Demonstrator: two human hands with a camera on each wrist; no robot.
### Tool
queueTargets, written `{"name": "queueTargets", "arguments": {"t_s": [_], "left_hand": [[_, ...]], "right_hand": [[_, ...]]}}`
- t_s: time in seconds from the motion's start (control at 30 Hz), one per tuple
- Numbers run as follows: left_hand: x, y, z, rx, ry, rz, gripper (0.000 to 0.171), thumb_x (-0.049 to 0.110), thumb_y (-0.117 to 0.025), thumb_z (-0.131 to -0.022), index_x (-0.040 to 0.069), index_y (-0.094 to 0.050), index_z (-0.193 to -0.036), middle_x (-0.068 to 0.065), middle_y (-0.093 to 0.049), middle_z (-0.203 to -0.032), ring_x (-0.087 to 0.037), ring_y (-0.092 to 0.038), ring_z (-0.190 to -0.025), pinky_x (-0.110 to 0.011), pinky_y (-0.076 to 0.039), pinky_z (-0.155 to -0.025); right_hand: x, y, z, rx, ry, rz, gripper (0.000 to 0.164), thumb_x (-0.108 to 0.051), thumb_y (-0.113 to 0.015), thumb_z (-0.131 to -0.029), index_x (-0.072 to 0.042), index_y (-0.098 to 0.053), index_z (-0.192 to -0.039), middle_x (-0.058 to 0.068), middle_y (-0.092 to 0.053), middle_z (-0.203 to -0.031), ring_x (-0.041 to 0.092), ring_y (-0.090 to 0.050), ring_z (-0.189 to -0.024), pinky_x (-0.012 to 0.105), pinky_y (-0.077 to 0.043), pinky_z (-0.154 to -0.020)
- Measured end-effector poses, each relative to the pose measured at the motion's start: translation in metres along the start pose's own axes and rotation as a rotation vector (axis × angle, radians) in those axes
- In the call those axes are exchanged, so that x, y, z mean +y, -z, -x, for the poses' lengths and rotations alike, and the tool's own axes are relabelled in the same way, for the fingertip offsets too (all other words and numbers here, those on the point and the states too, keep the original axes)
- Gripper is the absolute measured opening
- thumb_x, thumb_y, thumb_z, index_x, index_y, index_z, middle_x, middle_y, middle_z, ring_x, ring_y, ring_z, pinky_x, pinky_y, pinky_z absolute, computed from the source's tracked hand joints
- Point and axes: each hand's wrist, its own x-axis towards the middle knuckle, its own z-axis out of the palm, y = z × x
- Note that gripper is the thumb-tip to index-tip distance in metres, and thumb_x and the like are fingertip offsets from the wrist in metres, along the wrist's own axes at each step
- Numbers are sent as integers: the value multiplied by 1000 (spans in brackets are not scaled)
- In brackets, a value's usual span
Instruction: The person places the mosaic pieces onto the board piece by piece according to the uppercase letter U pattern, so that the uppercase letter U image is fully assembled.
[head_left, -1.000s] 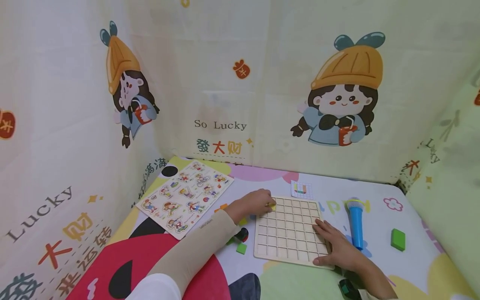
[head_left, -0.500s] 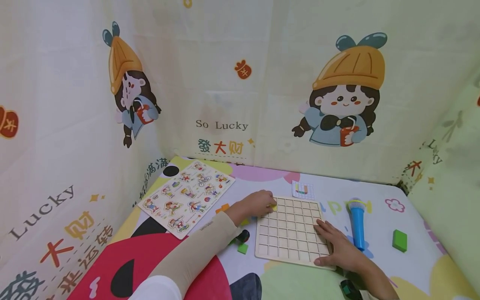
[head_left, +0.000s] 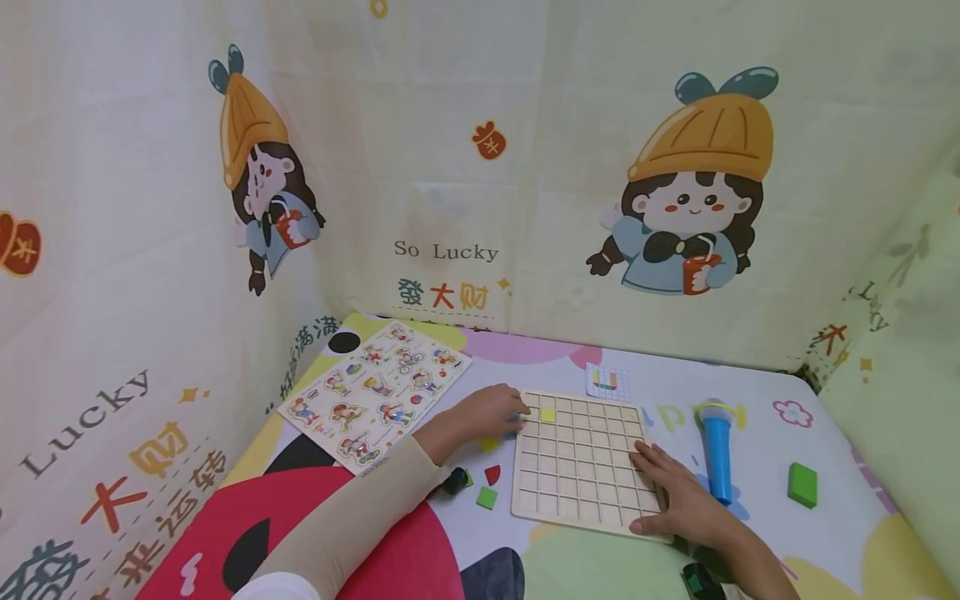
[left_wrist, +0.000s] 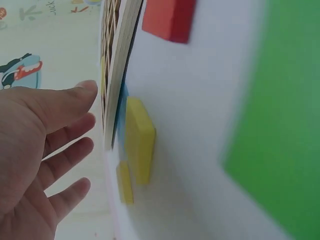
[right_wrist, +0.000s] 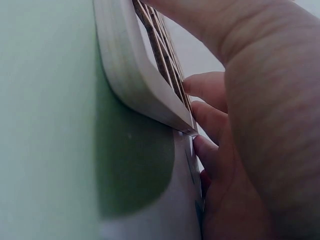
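Now released, a yellow tile (head_left: 548, 415) lies within the wooden grid board (head_left: 581, 471), toward its far left corner; half a second earlier the fingers were on it. Its setting-down appears finished, with that cell of the grid occupied. The left hand (head_left: 480, 415) has drawn back to the board's left edge. In the left wrist view its thumb and fingers stand apart, loosely extended, with nothing seen between them; two yellow blocks (left_wrist: 140, 142) lie just beyond, by the board's side. The right hand (head_left: 678, 497) is spread, fingers resting along the board's right edge and thumb at the near right corner, steadying it rather than clasping it. With the left forearm shifted, a red piece (head_left: 492, 475) is exposed near a green tile (head_left: 487, 498), both left of the board.

Lettering: the backdrop (head_left: 555, 208) reads "So Lucky" above the characters 發大财, with "Lucky" and 大财 repeated on the left panel. Yellow letters on the tabletop are partly hidden by a blue microphone (head_left: 717, 458), and cannot be read whole. The small card (head_left: 612, 385) beyond the board shows a coloured figure on a printed grid; no brand is legible
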Motion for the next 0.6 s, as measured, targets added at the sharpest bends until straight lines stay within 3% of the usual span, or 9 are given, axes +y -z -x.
{"name": "queueTargets", "arguments": {"t_s": [0.33,0.6], "left_hand": [[-8,1,36,-25,56,-4,43,44,-71,-87,21,-69,-124,6,-63,-116,-12,-53,-107,-28,-43,-94],[-9,0,54,-15,60,-49,46,47,-74,-83,22,-71,-121,9,-65,-110,-9,-52,-97,-25,-44,-88]], "right_hand": [[2,-3,2,1,4,-17,110,-65,-78,-64,-6,-38,-149,12,-23,-158,45,-13,-142,71,-18,-100],[1,-1,1,4,5,-17,110,-64,-79,-63,-6,-39,-148,12,-24,-158,45,-13,-142,71,-18,-100]]}}
